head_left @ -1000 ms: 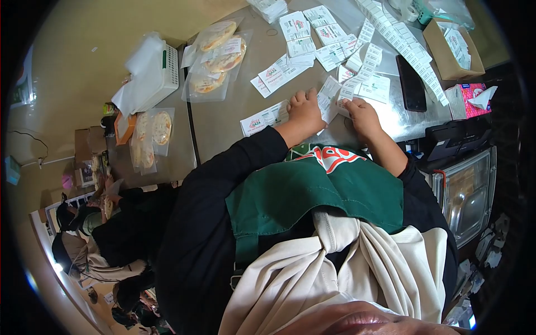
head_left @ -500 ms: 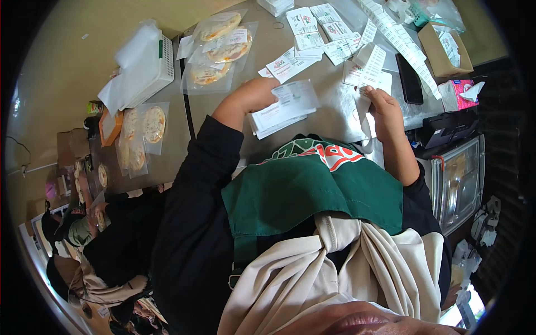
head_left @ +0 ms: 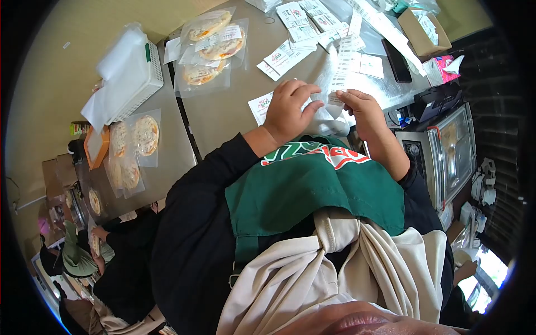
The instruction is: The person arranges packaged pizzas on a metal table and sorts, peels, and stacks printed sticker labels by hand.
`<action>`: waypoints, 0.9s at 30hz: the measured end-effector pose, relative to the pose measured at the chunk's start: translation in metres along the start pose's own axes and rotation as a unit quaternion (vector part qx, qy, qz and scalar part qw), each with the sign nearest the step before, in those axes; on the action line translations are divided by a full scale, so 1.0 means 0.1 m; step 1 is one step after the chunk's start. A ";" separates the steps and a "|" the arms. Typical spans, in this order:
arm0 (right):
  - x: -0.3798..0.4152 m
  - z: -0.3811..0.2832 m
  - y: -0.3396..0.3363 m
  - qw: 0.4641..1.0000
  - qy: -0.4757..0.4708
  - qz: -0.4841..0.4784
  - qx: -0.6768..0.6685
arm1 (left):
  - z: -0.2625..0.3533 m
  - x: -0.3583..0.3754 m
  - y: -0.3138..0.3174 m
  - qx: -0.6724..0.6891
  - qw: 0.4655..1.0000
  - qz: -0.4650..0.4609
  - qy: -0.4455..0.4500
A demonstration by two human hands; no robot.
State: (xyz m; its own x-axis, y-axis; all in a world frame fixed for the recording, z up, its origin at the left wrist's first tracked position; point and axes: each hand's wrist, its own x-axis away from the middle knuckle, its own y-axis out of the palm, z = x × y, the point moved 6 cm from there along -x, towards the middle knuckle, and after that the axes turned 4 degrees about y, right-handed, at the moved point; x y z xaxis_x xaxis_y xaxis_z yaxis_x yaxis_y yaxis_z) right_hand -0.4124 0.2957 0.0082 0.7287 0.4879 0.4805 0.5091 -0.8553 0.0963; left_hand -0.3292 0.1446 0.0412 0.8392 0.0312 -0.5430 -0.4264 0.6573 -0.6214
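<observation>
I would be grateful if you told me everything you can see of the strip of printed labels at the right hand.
The strip of printed labels is a narrow, white, paper-like band with rows of small dark print, too small to read. It runs at a slant toward the printed cards; its far end is hard to make out. The right hand pinches it near its lower end.

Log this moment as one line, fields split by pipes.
left hand: fingers curled, grip unclear | right hand: pinching label strip | nearby: printed card, phone
</observation>
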 end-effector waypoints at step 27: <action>0.40 0.64 -0.03 0.996 0.058 0.060 -0.030 | -1.44 0.85 0.44 0.133 0.863 -0.163 -0.460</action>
State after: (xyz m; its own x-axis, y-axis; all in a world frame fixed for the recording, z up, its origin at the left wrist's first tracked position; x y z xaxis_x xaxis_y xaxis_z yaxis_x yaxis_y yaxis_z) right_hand -0.3556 0.3290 -0.0292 0.7224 0.3617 0.5893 0.3919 -0.9163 0.0821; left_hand -0.3248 0.0676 -0.1134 0.8647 0.3166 0.3900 -0.1280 0.8896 -0.4384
